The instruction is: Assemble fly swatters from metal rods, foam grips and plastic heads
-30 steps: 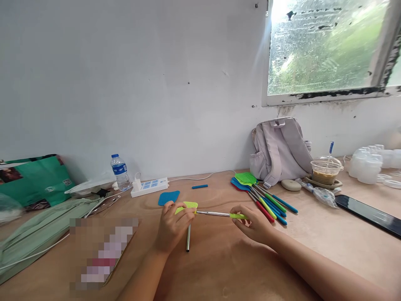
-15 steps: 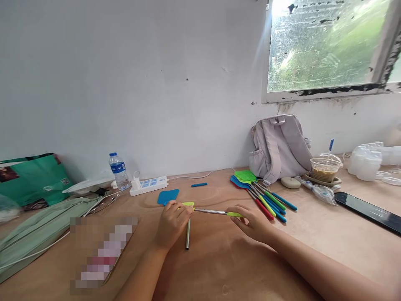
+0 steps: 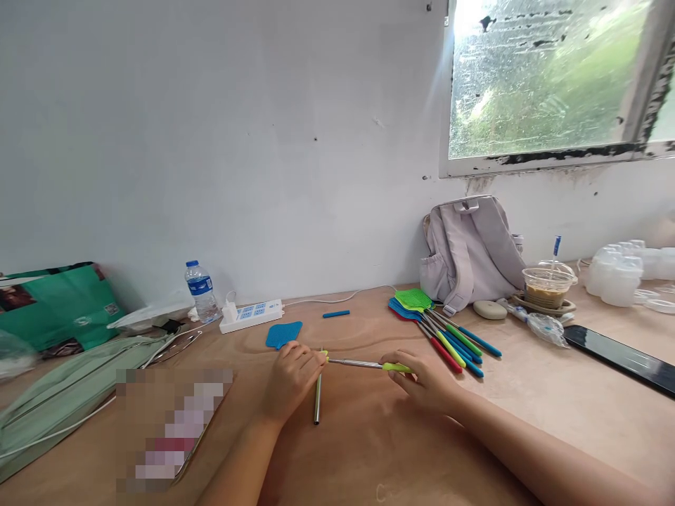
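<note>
A yellow telescopic fly swatter (image 3: 354, 362) is stretched level between my hands, its metal rod bare in the middle. My left hand (image 3: 296, 376) is closed round the head end, so most of the yellow head is hidden. At the other end, my right hand (image 3: 422, 379) grips the yellow handle. A loose metal tube (image 3: 317, 400) lies beside my left hand. Just behind that hand is a blue swatter head (image 3: 285, 334), and farther back rests a blue handle grip (image 3: 336, 313).
Several finished-looking fly swatters (image 3: 448, 337) are piled to the right, before a backpack (image 3: 467, 253). A power strip (image 3: 252, 316) and water bottle (image 3: 200, 289) stand at back left. A drink cup (image 3: 547, 284) and black phone (image 3: 622, 358) are at right.
My left hand has turned, and the yellow head that showed above its fingers is now mostly hidden. The handle end in my right hand sits slightly lower.
</note>
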Action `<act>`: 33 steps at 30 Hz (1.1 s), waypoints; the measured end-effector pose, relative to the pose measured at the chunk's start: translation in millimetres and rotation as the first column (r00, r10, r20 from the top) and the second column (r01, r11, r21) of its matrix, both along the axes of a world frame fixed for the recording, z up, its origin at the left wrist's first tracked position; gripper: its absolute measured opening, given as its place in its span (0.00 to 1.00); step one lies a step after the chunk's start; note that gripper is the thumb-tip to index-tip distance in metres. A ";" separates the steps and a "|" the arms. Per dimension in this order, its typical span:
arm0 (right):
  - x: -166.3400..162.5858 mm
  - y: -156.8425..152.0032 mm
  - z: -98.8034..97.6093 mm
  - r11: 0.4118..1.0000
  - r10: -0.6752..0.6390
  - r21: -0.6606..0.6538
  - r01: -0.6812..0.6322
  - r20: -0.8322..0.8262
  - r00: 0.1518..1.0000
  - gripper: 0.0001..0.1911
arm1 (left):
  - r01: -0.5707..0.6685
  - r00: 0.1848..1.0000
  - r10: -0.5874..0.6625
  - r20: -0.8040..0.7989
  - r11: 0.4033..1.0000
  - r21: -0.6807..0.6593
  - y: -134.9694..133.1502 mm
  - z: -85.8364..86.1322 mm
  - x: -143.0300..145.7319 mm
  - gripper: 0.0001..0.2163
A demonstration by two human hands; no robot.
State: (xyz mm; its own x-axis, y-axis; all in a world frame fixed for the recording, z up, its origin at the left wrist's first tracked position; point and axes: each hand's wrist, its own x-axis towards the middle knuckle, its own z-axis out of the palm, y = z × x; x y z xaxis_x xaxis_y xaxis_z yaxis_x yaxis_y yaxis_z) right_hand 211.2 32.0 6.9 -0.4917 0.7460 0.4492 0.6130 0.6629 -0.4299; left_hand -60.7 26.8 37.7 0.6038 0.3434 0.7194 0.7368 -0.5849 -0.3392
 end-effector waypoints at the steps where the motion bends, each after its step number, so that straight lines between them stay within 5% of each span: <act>1: 0.1 0.2 0.2 1.000 0.000 0.000 0.000 0.001 1.000 0.13 | 0.008 1.000 -0.008 -0.008 1.000 -0.010 -0.5 0.4 0.0 0.06; 21: -0.2 -12.1 9.2 0.995 0.013 0.096 -0.029 0.161 0.987 0.16 | 0.062 0.970 -0.080 -0.230 0.994 -0.088 1.2 -11.2 14.0 0.10; 33: 4.9 -6.6 2.3 0.989 0.021 0.143 -0.047 0.181 0.983 0.15 | 0.079 0.969 -0.075 -0.236 0.997 0.010 3.4 -22.2 17.7 0.10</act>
